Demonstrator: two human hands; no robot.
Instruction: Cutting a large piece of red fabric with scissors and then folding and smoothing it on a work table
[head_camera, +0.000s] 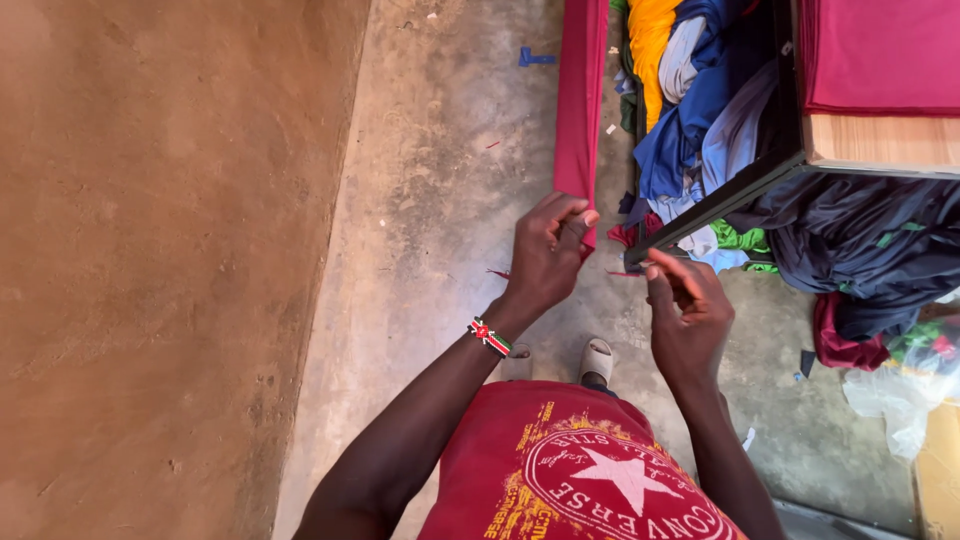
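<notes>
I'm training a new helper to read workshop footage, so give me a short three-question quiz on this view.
1. True or false: the left hand pinches the lower end of the hanging red cloth.
2. Which lies nearest the right hand? A) the table's black frame corner B) the clear plastic bag C) the blue scrap on the floor
3. Fill in: the left wrist wears a striped ____.

Key
1. True: thumb and fingers close on the cloth's bottom edge.
2. A: the fingertips sit right by that corner, under the pile of clothes.
3. Wristband.
</notes>
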